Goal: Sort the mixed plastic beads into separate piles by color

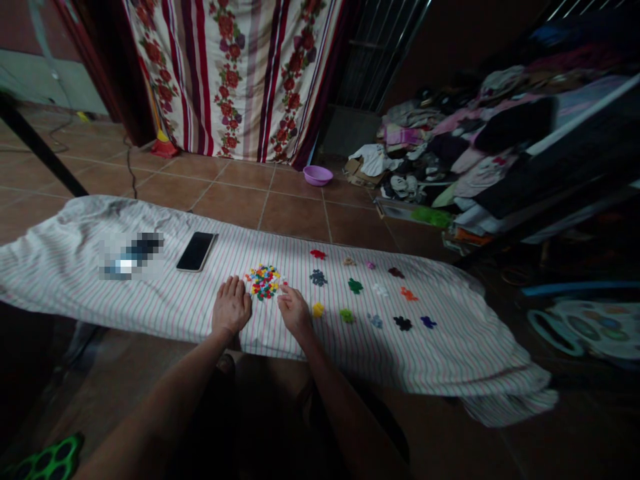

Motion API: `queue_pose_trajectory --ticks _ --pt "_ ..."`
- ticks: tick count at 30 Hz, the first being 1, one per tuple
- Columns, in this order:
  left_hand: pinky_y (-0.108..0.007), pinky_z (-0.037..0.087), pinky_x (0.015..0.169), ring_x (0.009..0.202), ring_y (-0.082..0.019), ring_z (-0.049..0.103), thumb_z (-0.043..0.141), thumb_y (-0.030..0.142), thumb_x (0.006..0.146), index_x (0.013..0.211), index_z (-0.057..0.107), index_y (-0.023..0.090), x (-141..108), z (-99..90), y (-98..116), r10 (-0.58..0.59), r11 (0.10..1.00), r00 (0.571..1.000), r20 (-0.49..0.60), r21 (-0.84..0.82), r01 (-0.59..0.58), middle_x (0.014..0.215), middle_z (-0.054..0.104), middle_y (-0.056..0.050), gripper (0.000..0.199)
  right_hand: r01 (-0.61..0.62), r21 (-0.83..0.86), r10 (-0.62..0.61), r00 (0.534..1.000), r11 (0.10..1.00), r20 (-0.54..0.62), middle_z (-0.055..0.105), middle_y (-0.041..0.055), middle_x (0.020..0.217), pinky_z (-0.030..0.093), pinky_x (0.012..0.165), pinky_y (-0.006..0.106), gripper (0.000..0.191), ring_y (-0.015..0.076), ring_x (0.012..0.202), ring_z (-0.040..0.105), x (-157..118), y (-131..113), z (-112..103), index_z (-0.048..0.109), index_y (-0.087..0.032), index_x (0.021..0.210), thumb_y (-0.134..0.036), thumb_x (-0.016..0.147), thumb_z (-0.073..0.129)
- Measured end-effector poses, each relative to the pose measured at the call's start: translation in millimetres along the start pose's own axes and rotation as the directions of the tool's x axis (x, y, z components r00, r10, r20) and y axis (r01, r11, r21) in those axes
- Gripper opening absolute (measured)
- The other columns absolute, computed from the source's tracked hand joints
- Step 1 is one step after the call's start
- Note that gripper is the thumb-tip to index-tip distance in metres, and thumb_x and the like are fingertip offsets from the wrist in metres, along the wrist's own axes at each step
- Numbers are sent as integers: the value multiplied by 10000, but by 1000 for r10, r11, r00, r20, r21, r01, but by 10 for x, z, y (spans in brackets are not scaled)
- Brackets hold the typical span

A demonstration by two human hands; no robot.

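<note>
My left hand [233,307] lies flat on the striped cloth [150,303], fingers stretched forward, just left of a mixed pile of small coloured pieces [263,282]. At the pile's right edge is my right hand [294,310], its fingers curled and the thumb close to the index finger. Whatever may be between those fingertips is too small to make out. Right of this hand, the pieces lie in small groups by colour, among them a red group [317,254], a dark grey group [318,277], a yellow group [319,309] and a black group [403,323].
A phone [197,251] lies on the cloth left of the pile, with a blurred-out item [134,255] farther left. Beyond the cloth, a purple basin [318,175] stands on the tiled floor before a flowered curtain [230,80]. Clothes [450,133] are heaped at the right.
</note>
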State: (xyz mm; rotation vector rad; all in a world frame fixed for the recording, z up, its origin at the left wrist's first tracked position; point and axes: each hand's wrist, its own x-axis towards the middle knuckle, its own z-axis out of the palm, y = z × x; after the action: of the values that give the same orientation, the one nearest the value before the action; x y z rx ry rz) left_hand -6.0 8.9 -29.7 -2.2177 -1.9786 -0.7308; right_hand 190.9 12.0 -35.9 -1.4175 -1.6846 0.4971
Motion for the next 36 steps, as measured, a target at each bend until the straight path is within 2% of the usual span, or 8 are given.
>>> queue_pose_trajectory --ticks 6,12,16,18,23,29,32,36 --pt "-530 358 1150 1389 -344 458 333 312 926 1272 598 54 -4 40 -14 -14 999 1000 -13 -37 13 1410 566 -229 507 -70 -162 54 993 984 -103 690 105 988 539 935 379 399 232 963 648 202 63 17 718 -188 1081 -78 789 471" --pt "-515 369 1144 1378 -338 475 335 309 927 1270 599 60 -4 42 -17 -5 1000 1000 -25 -8 5 1394 583 -221 499 -41 -118 43 999 992 15 705 89 1042 559 887 349 355 211 928 671 248 94 50 701 -201 1110 -133 822 505" --pt "-520 366 1145 1379 -344 471 333 304 924 1264 599 50 -2 34 -16 -2 1000 1000 -13 -21 2 1394 579 -231 501 -31 -119 27 999 992 -35 709 73 1013 559 888 346 381 208 933 665 258 114 14 709 -220 1102 -114 814 484" --pt "-530 370 1140 1379 -341 471 337 298 919 1271 598 68 -4 37 -15 -4 1000 1000 -24 -29 4 1397 580 -221 495 -21 -160 18 1000 987 -22 705 76 981 557 886 342 384 214 926 657 267 104 12 728 -223 1067 -91 793 493" --pt "-528 373 1138 1382 -330 472 348 299 919 1293 585 95 -11 40 -6 -4 1000 999 -43 -24 3 1395 589 -199 487 67 -214 -49 995 975 88 695 75 1003 544 899 329 391 215 954 646 309 -24 43 741 -240 1071 -65 809 510" --pt "-506 369 1146 1384 -341 468 331 294 929 1268 589 52 -2 4 9 -10 1000 1000 -1 1 10 1402 574 -226 490 183 -236 -143 973 954 179 686 84 1060 512 967 347 351 225 1035 628 340 -173 92 740 -244 1119 -116 898 500" --pt "-502 371 1144 1384 -338 468 328 295 932 1272 586 58 -1 -9 14 -9 1000 1000 -2 7 9 1403 574 -222 488 196 -218 -153 968 956 199 692 80 1056 508 981 359 380 218 1036 626 290 -125 80 738 -241 1128 -84 892 486" --pt "-512 372 1139 1382 -342 469 323 288 937 1275 583 51 -3 -13 18 3 1000 1000 2 11 -3 1398 574 -232 488 189 -162 -157 969 968 192 695 65 1081 511 982 353 380 206 1044 628 244 -33 32 760 -236 1037 -52 868 474"
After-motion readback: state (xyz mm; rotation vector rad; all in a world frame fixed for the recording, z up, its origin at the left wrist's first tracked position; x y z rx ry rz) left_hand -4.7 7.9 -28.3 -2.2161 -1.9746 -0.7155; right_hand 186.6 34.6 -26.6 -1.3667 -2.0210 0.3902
